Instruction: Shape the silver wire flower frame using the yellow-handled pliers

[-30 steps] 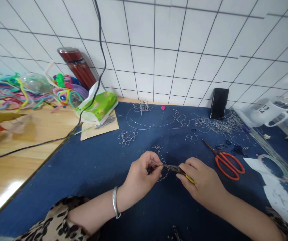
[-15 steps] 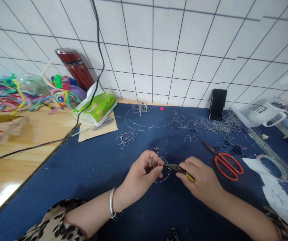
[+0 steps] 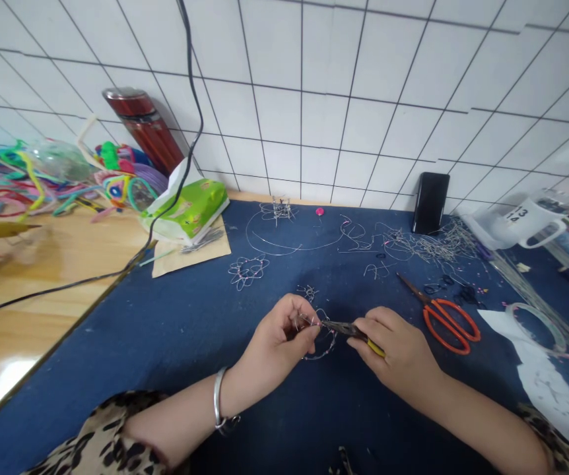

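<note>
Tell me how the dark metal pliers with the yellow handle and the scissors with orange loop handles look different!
The dark metal pliers with the yellow handle are held in the right hand; the scissors with orange loop handles lie on the dark blue tabletop. The pliers' handle is mostly hidden; the scissors' handles show fully. Both have dark metal ends.

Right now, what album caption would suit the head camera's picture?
Left hand pinching wire, right hand gripping pliers, scissors lying nearby on a blue surface.
</note>
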A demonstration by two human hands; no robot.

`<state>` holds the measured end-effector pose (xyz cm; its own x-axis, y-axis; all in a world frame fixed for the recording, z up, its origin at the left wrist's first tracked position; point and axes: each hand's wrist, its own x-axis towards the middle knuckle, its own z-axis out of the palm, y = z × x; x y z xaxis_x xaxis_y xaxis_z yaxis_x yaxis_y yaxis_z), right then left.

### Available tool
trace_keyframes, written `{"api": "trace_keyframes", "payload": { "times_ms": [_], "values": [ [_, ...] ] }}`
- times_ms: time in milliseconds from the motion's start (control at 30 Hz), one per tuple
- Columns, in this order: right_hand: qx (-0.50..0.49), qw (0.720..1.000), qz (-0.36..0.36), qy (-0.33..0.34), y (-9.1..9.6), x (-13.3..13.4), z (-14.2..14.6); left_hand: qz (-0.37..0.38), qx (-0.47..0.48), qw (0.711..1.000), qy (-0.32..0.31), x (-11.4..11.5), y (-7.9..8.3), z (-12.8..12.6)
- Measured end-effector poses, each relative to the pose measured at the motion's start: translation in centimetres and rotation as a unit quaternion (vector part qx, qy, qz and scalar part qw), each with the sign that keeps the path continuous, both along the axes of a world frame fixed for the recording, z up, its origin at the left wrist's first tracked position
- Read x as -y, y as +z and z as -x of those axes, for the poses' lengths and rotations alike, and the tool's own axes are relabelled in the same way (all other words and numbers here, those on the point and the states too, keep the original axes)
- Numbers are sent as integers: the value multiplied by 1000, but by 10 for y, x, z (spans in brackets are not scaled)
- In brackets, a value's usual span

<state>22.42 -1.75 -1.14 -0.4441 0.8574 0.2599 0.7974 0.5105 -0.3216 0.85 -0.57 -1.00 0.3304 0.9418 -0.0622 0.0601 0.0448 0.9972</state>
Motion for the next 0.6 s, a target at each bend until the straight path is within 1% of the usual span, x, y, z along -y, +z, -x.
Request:
{"api": "trace_keyframes", "payload": {
  "times_ms": [100, 233, 400, 600],
  "values": [
    [5, 1000, -10, 2, -1, 0, 0, 6, 26, 1000, 0, -1, 2, -1],
    [2, 1000, -21, 5, -2, -1, -1, 34, 48, 998, -1, -1, 4, -2],
    [1, 1000, -22, 1, -2, -1, -1, 45, 49, 997, -32, -2, 2, 1],
    [4, 1000, -25, 9, -2, -2, -1, 53, 11, 998, -21, -4, 0, 3]
  ]
}}
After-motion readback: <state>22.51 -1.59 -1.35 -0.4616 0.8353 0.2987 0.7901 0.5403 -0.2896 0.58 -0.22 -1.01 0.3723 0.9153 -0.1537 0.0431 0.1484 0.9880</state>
